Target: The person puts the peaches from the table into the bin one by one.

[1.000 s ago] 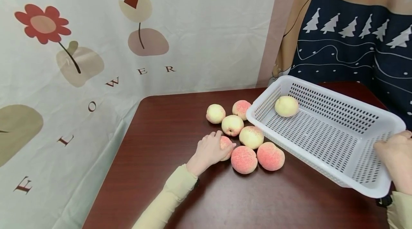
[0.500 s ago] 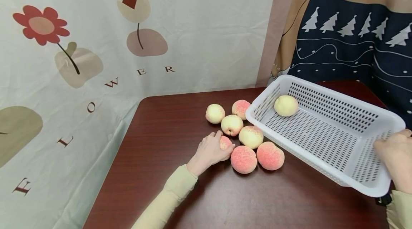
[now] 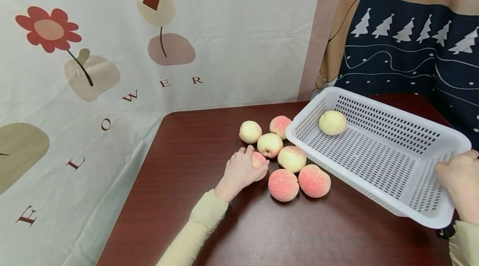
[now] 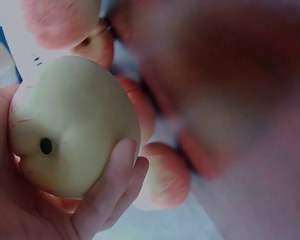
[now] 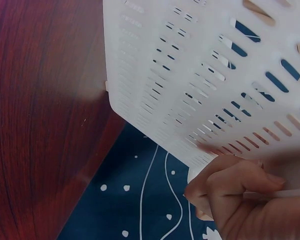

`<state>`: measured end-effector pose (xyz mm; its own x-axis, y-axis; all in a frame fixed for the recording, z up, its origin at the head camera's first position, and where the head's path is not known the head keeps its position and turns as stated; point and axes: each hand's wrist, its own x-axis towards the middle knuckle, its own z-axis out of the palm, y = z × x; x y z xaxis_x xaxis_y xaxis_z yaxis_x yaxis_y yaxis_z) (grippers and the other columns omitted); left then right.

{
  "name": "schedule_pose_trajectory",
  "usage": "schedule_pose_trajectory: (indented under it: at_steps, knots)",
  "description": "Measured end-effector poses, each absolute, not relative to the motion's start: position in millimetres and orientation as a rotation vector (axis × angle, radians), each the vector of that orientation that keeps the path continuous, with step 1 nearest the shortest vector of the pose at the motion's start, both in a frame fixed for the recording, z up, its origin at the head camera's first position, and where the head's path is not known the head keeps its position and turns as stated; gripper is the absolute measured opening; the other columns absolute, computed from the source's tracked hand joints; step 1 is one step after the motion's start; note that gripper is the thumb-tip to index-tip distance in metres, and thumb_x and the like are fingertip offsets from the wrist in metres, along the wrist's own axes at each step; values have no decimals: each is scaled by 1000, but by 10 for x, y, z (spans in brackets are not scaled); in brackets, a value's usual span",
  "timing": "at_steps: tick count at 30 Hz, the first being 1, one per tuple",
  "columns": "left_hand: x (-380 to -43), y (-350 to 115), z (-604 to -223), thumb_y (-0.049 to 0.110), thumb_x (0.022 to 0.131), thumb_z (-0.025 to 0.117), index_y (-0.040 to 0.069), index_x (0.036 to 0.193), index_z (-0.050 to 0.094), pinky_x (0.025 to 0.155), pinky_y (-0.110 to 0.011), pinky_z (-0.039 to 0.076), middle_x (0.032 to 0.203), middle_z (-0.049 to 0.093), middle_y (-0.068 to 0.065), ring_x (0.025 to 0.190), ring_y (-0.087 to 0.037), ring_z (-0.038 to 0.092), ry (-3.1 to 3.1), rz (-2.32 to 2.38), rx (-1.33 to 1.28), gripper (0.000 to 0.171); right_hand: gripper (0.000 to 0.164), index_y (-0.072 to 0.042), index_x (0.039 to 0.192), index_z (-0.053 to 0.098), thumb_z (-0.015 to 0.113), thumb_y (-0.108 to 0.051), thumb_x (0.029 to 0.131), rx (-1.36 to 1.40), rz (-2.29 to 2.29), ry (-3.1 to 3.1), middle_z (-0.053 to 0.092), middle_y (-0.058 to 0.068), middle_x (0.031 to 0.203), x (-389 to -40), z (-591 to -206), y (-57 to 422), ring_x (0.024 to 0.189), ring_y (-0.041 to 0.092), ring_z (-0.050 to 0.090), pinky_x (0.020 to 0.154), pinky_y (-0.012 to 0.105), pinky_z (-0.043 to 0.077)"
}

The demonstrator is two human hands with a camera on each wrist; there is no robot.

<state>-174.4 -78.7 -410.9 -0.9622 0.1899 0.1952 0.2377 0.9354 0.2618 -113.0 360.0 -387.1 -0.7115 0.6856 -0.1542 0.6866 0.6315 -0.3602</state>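
My left hand (image 3: 241, 172) grips a pink peach (image 3: 259, 160) at the left side of a group of peaches. Up close in the left wrist view, that peach shows a pale underside with a dark hole, and the thumb and fingers wrap round it. Right beside it lie a pink peach (image 3: 283, 185) and a pale yellow peach (image 3: 270, 145). My right hand (image 3: 461, 181) holds the near right rim of a white perforated plastic basket (image 3: 374, 191). In the right wrist view its fingers curl over the rim. One pale yellow peach (image 3: 332, 123) lies inside the basket's far left end.
More peaches sit on the dark red wooden table (image 3: 179, 199): a yellow one (image 3: 250, 131), a pink one (image 3: 280, 127) close to the basket's corner, a blushed yellow one (image 3: 292, 159) and another pink one (image 3: 314, 181). A printed curtain (image 3: 232, 29) hangs behind the table.
My left hand has closed further round the pink peach and moved it slightly up and left in the head view, away from the neighbouring pink peach. The right hand and basket stay put.
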Motion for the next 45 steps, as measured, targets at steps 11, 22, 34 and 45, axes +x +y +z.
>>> schedule_pose_trajectory:
  at_steps: [11, 22, 34, 45]
  knots:
    - [-1825, -604, -3713, 52, 73, 58, 12, 87, 53, 54, -38, 51, 77, 56, -5, 65, -25, 59, -2835, -523, -379, 43, 72, 25, 134, -5, 30, -8, 82, 1183, -591, 2806, 31, 49, 114, -1137, -3848, 3600, 71, 44, 51, 51, 40, 45]
    - [-2008, -46, -3370, 53, 76, 56, 18, 99, 53, 64, -32, 50, 87, 57, 0, 77, -16, 57, -2816, -659, -524, 42, 71, 25, 134, -4, 31, -6, 81, 1185, -608, 2836, 32, 50, 114, -1139, -3890, 3601, 67, 44, 51, 45, 38, 44]
    - [-2201, 583, -3078, 60, 78, 50, 22, 110, 48, 73, -28, 51, 99, 54, 5, 86, -10, 54, -2869, -570, -656, 50, 70, 25, 135, -4, 30, -5, 81, 1197, -610, 2829, 32, 50, 114, -1155, -3896, 3607, 65, 43, 51, 42, 37, 45]
    - [-2326, 1090, -3006, 69, 79, 46, 28, 132, 37, 93, -21, 45, 129, 47, 8, 111, -6, 46, -2955, -407, -808, 67, 69, 27, 133, -5, 27, -5, 82, 1191, -674, 2804, 31, 45, 92, -1127, -3857, 3593, 43, 30, 50, 34, 33, 46]
